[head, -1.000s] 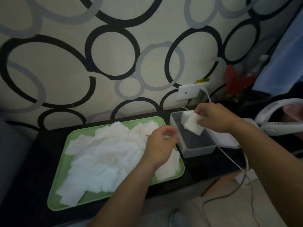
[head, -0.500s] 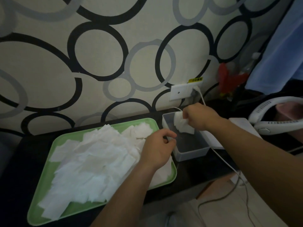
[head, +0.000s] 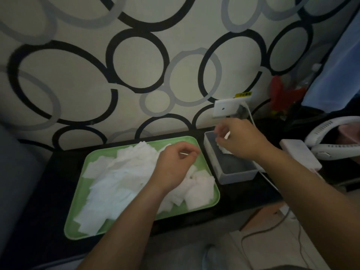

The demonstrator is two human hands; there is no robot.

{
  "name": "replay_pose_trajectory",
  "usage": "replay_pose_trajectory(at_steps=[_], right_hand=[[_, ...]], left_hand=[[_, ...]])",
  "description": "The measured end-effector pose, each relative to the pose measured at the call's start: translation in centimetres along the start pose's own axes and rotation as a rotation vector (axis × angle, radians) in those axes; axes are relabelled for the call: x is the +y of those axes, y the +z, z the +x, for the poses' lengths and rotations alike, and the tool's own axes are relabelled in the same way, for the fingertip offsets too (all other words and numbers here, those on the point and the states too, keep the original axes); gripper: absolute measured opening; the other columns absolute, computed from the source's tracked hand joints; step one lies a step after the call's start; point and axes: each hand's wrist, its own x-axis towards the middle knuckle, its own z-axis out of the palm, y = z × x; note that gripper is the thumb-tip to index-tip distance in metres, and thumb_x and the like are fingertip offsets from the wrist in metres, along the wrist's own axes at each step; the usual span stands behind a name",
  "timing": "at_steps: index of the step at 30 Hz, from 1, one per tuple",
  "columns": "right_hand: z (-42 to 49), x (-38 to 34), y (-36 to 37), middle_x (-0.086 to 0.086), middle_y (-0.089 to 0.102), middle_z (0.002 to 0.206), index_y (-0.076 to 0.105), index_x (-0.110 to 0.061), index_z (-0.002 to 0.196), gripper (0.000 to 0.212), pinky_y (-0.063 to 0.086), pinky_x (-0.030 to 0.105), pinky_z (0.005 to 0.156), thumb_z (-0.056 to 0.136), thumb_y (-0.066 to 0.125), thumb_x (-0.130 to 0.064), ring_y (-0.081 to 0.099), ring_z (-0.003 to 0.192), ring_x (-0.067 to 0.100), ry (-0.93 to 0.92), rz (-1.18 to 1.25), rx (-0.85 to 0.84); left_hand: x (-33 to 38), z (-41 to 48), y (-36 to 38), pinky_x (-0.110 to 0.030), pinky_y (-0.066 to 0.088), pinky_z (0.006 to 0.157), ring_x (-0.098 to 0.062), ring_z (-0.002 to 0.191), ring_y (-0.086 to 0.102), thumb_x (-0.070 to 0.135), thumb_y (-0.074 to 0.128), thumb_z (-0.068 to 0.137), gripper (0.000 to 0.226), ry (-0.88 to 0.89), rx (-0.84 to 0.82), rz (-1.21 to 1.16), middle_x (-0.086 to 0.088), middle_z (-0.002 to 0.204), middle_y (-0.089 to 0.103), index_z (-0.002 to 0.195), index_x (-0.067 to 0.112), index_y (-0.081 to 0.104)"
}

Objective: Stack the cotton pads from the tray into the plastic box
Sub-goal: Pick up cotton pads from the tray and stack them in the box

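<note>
A green tray (head: 78,201) on the dark table holds a loose pile of white cotton pads (head: 120,178). My left hand (head: 173,166) rests on the pile's right side with its fingers curled closed; I see no pad lifted in it. To the right of the tray stands the clear plastic box (head: 235,175). My right hand (head: 241,141) is down over the box's far end, closed on a white cotton pad (head: 226,151) whose edge shows under the palm, inside the box. The rest of the box floor looks dark and bare.
The patterned wall rises right behind the tray and box, with a white socket (head: 224,109) and a white cable (head: 251,117) running down past the box. A flat white lid (head: 300,154) and a white neck fan (head: 331,149) lie to the right.
My right hand has lowered the cotton pad from above the box down into its far end. My left hand has stayed on the pile.
</note>
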Motion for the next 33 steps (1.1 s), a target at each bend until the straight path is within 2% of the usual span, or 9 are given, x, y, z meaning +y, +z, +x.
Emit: replay_pose_trajectory(at_steps=[3, 8, 10, 12, 15, 19, 22, 26, 33], right_hand=[[-1.9, -3.5, 1.5, -0.006, 0.07, 0.094, 0.069, -0.023, 0.1, 0.012, 0.052, 0.021, 0.072, 0.089, 0.067, -0.021, 0.064, 0.086, 0.008, -0.06, 0.101, -0.14], [-3.5, -5.3, 6.4, -0.005, 0.067, 0.1, 0.065, -0.026, 0.103, 0.016, 0.053, 0.03, 0.085, 0.089, 0.067, -0.019, 0.064, 0.095, 0.015, -0.026, 0.073, -0.274], [-4.1, -5.6, 7.8, -0.005, 0.064, 0.106, 0.063, -0.024, 0.111, 0.028, 0.053, 0.034, 0.087, 0.085, 0.073, -0.028, 0.062, 0.097, 0.015, -0.022, 0.065, -0.302], [-4.4, -5.9, 8.5, -0.007, 0.062, 0.107, 0.062, -0.025, 0.113, 0.031, 0.054, 0.037, 0.087, 0.084, 0.072, -0.033, 0.061, 0.094, 0.014, -0.027, 0.084, -0.293], [-4.1, -6.5, 8.8, -0.01, 0.062, 0.099, 0.065, -0.025, 0.105, 0.017, 0.054, 0.038, 0.085, 0.089, 0.062, -0.024, 0.06, 0.091, 0.013, -0.021, 0.125, -0.205], [-4.0, -7.4, 9.1, -0.011, 0.064, 0.087, 0.066, -0.023, 0.093, 0.007, 0.052, 0.03, 0.075, 0.088, 0.064, -0.028, 0.06, 0.083, 0.009, -0.039, 0.162, -0.131], [-4.0, -8.0, 9.6, -0.009, 0.06, 0.091, 0.062, -0.028, 0.105, 0.018, 0.048, 0.027, 0.069, 0.088, 0.069, -0.029, 0.054, 0.074, 0.004, -0.126, 0.138, -0.116], [-3.4, -8.2, 10.4, -0.01, 0.043, 0.102, 0.062, -0.037, 0.118, 0.035, 0.044, 0.025, 0.076, 0.087, 0.07, -0.022, 0.042, 0.069, -0.005, -0.226, 0.061, -0.168], [-2.4, -8.3, 11.3, -0.015, 0.043, 0.093, 0.072, -0.034, 0.093, 0.012, 0.044, 0.025, 0.079, 0.09, 0.068, -0.024, 0.047, 0.078, 0.0, -0.258, 0.093, -0.139]], left_hand=[[-0.5, -1.2, -2.9, -0.02, 0.047, 0.072, -0.003, 0.082, 0.067, 0.011, 0.067, 0.091, 0.022, -0.013, 0.058, 0.028, 0.014, 0.09, 0.075, 0.083, 0.03, 0.074], [-1.5, -3.2, -7.0, -0.011, 0.044, 0.064, 0.001, 0.069, 0.061, 0.013, 0.069, 0.089, 0.023, -0.049, 0.132, 0.219, 0.013, 0.087, 0.071, 0.082, 0.034, 0.07], [-1.8, -3.7, -8.0, -0.012, 0.043, 0.063, -0.001, 0.069, 0.061, 0.014, 0.069, 0.09, 0.022, -0.071, 0.139, 0.254, 0.013, 0.087, 0.071, 0.082, 0.035, 0.07], [-2.2, -4.0, -8.8, -0.016, 0.043, 0.065, -0.003, 0.071, 0.061, 0.014, 0.068, 0.09, 0.022, -0.08, 0.143, 0.277, 0.013, 0.087, 0.071, 0.082, 0.035, 0.07], [-2.7, -4.2, -9.8, -0.018, 0.043, 0.066, -0.004, 0.072, 0.061, 0.015, 0.068, 0.09, 0.021, -0.09, 0.158, 0.292, 0.014, 0.086, 0.071, 0.083, 0.035, 0.071], [-3.2, -4.3, -10.8, -0.022, 0.046, 0.068, -0.007, 0.072, 0.061, 0.014, 0.068, 0.089, 0.022, -0.105, 0.181, 0.257, 0.011, 0.087, 0.072, 0.082, 0.034, 0.072], [-3.4, -4.5, -11.3, -0.026, 0.051, 0.074, -0.01, 0.076, 0.063, 0.013, 0.068, 0.089, 0.022, -0.121, 0.183, 0.236, 0.01, 0.088, 0.073, 0.082, 0.033, 0.073], [-3.6, -4.8, -11.5, -0.026, 0.053, 0.077, -0.01, 0.079, 0.065, 0.012, 0.069, 0.088, 0.022, -0.127, 0.181, 0.228, 0.011, 0.087, 0.073, 0.081, 0.032, 0.073], [-3.7, -5.3, -12.3, -0.02, 0.047, 0.074, -0.009, 0.081, 0.064, 0.015, 0.069, 0.09, 0.019, -0.149, 0.188, 0.225, 0.013, 0.087, 0.071, 0.084, 0.032, 0.073]])
